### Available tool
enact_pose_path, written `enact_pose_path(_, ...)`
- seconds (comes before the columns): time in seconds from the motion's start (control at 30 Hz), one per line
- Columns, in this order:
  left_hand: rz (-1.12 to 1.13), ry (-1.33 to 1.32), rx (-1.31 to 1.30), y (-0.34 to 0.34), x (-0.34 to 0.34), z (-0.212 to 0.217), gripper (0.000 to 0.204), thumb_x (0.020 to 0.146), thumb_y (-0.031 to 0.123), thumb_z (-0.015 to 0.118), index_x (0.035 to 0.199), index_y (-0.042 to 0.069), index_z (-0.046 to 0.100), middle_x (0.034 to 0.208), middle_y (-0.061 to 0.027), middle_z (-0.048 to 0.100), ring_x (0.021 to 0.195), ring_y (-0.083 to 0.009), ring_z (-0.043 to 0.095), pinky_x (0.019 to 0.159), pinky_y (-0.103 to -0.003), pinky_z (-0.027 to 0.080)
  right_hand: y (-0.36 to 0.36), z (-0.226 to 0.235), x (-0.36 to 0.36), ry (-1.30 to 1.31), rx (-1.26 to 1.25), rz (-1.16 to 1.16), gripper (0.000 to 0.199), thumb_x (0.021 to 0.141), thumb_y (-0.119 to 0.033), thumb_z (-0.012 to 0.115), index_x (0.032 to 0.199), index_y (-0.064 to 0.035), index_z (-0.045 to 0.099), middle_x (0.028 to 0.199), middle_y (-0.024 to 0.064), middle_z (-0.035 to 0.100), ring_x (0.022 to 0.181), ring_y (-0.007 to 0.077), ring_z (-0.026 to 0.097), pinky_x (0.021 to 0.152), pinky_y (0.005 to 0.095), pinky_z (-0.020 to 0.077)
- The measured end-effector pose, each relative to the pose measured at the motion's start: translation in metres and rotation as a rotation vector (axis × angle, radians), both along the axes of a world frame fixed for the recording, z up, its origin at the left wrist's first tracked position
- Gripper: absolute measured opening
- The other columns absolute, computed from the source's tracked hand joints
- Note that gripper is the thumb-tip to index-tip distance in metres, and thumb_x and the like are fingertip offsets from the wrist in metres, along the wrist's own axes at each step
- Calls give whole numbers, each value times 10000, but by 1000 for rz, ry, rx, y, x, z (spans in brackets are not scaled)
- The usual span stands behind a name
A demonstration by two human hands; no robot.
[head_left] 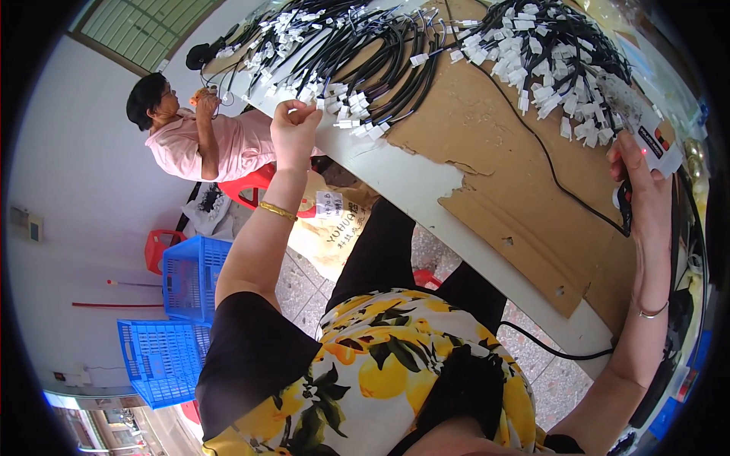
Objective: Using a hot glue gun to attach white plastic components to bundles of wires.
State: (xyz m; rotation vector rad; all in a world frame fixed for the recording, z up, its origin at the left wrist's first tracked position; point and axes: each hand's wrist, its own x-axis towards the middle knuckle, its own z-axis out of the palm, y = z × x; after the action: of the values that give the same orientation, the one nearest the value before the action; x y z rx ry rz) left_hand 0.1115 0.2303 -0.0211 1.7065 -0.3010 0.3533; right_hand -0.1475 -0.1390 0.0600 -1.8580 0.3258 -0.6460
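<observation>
My left hand [295,133] is raised over the left edge of the table, its fingers closed in a pinch beside the white plugs of a bundle of black cables [399,83]. Whatever may be in that pinch is too small to make out. On the right, my right hand [641,171] has its fingers curled at a white box-like device [658,140] with a dark and orange label. A small red light glows by these fingers. Under the palm shows a black piece with a pale round part [622,199]; I cannot tell whether it is held.
A heap of black cables with white plugs [532,57] covers the far right. Brown cardboard [525,220] with torn edges lies on the white table [411,171], a black cord across it. A seated person in pink [220,140] works at left. Blue crates [156,361] and a paper sack [334,235] stand below.
</observation>
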Motion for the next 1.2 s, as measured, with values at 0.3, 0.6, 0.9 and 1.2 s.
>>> enact_pose_path(0.3,9,25,-182,12,-12,-6,238,708,-60,596,861,12,429,798,-126,595,676,-150,583,649,-265,508,1,-3,2,23,11,-36,247,790,-307,596,768,-63,578,636,-27,528,558,46,442,522,182,344)
enact_pose_path(0.6,229,-120,77,9,1,-20,217,671,33,654,801,22,481,715,-82,623,593,-92,565,528,-211,439,1,-7,4,36,13,-9,233,793,-298,592,749,-70,572,635,-31,530,552,39,439,513,177,338)
enact_pose_path(0.9,256,-131,278,5,3,-16,223,690,44,642,845,6,484,770,-95,631,659,-92,569,576,-207,444,1,-7,4,59,17,-6,227,802,-292,583,739,-75,563,636,-33,523,558,39,438,520,176,338)
enact_pose_path(1.2,187,-129,113,12,5,-20,217,666,22,654,804,41,488,710,-53,619,611,-108,559,545,-229,423,3,-9,6,83,10,-21,284,819,-324,548,698,-67,535,634,-20,503,568,56,429,532,201,328)
